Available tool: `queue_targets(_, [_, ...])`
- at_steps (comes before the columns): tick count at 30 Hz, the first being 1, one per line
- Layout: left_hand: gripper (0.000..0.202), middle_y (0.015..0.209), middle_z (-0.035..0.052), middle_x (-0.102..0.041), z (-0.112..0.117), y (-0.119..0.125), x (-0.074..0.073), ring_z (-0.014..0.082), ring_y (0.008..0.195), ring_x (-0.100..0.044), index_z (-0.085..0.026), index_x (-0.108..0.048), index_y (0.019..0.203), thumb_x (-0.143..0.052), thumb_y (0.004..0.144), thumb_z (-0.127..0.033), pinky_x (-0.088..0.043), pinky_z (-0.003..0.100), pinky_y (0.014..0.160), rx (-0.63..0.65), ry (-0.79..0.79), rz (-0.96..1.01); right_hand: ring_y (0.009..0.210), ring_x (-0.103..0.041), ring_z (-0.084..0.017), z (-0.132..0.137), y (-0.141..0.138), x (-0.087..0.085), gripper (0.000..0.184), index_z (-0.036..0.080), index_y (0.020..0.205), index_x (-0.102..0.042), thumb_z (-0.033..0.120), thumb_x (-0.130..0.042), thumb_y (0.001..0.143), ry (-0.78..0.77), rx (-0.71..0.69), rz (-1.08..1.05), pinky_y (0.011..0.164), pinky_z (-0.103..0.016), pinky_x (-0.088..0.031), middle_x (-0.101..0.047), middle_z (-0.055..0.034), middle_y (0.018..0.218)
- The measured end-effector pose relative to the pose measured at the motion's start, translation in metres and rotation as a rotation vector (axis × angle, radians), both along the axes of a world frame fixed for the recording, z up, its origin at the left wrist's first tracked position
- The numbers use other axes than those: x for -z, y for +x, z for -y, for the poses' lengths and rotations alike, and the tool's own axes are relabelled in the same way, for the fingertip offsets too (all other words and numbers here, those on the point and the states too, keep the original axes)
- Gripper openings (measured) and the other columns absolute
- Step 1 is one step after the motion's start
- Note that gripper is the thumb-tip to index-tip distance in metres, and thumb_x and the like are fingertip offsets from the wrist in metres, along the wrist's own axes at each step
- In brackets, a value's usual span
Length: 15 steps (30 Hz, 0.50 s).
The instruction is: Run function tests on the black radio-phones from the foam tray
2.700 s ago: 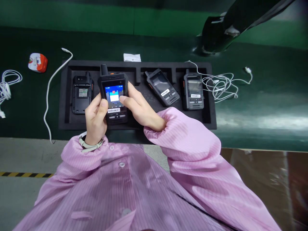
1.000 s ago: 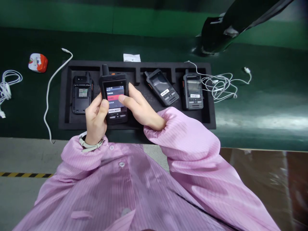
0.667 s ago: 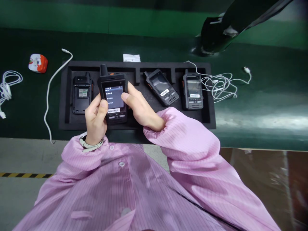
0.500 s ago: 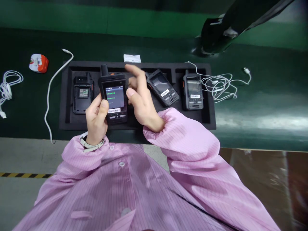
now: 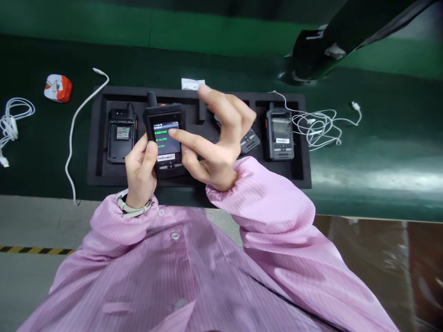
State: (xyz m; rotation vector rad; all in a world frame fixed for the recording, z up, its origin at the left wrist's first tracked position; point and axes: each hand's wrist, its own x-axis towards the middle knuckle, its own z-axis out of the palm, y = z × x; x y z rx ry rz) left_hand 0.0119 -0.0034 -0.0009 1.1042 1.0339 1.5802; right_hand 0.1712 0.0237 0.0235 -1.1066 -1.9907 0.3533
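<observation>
A worker in a pink striped smock holds a black handheld radio [image 5: 164,140] above a black foam tray [image 5: 95,138] on a green bench. The left hand [image 5: 140,173] is wrapped around the radio's lower left edge, thumb pressed beside its lit screen, which shows green text. The right hand [image 5: 216,138] is open and holds nothing, its thumb tip touching the right side of the screen while the other fingers arch up and apart. In the tray's left compartment lies a radio with its back open [image 5: 120,135]; a third radio [image 5: 249,140] sits mostly hidden behind the right hand, and a fourth radio [image 5: 279,133] lies face up in the right compartment. A tangle of white cable [image 5: 316,124] rests just right of the tray, a single white cable [image 5: 74,124] curves along its left side, and an orange-and-white packet [image 5: 58,87] lies farther left.
</observation>
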Motion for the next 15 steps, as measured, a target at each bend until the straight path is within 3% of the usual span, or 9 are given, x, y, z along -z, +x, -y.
queue_targets(2, [0.028, 0.102, 0.0038, -0.079, 0.0, 0.0, 0.0, 0.0258, 0.125, -0.069, -0.022, -0.077, 0.106, -0.063, 0.098, -0.044, -0.056, 0.037, 0.107, -0.006, -0.001, -0.003, 0.154, -0.029, -0.038, 0.003, -0.001, -0.005, 0.036, 0.027, 0.127, -0.064, 0.044, -0.049, 0.099, -0.004, 0.006, -0.131, 0.125, -0.066, -0.03, -0.042, -0.0084, 0.158])
queue_targets(4, [0.028, 0.099, 0.0039, -0.079, 0.0, 0.001, 0.001, 0.0269, 0.127, -0.068, -0.021, -0.077, 0.102, -0.063, 0.098, -0.045, -0.056, 0.039, 0.109, -0.024, -0.012, -0.021, 0.155, -0.027, -0.034, 0.004, -0.002, -0.009, 0.048, 0.03, 0.144, -0.051, 0.048, -0.048, 0.099, -0.074, -0.008, -0.288, 0.126, -0.059, -0.032, -0.04, -0.0084, 0.159])
queue_targets(8, [0.031, 0.1, 0.0049, -0.079, 0.001, 0.001, 0.001, 0.029, 0.132, -0.065, -0.021, -0.076, 0.104, -0.063, 0.097, -0.048, -0.055, 0.042, 0.111, -0.029, -0.036, -0.038, 0.152, -0.036, -0.029, -0.004, -0.007, -0.007, 0.067, 0.034, 0.158, -0.024, 0.053, -0.045, 0.097, -0.385, -0.164, -0.436, 0.122, -0.054, -0.04, -0.038, -0.0062, 0.162])
queue_targets(11, [0.031, 0.103, 0.0046, -0.08, 0.001, 0.001, 0.0, 0.0288, 0.133, -0.064, -0.021, -0.076, 0.105, -0.063, 0.097, -0.047, -0.054, 0.042, 0.113, -0.017, -0.032, -0.029, 0.15, -0.039, -0.027, -0.01, -0.01, -0.004, 0.071, 0.033, 0.158, -0.022, 0.054, -0.045, 0.094, -0.565, -0.287, -0.433, 0.118, -0.049, -0.045, -0.041, -0.0044, 0.16])
queue_targets(15, [0.03, 0.107, 0.0047, -0.081, 0.001, 0.0, -0.001, 0.0286, 0.133, -0.064, -0.021, -0.077, 0.107, -0.062, 0.098, -0.045, -0.054, 0.041, 0.112, 0.012, -0.018, -0.038, 0.144, -0.045, -0.027, -0.011, -0.01, -0.003, 0.074, 0.027, 0.158, -0.021, 0.05, -0.045, 0.092, -0.64, -0.374, -0.488, 0.116, -0.046, -0.048, -0.041, -0.0059, 0.16])
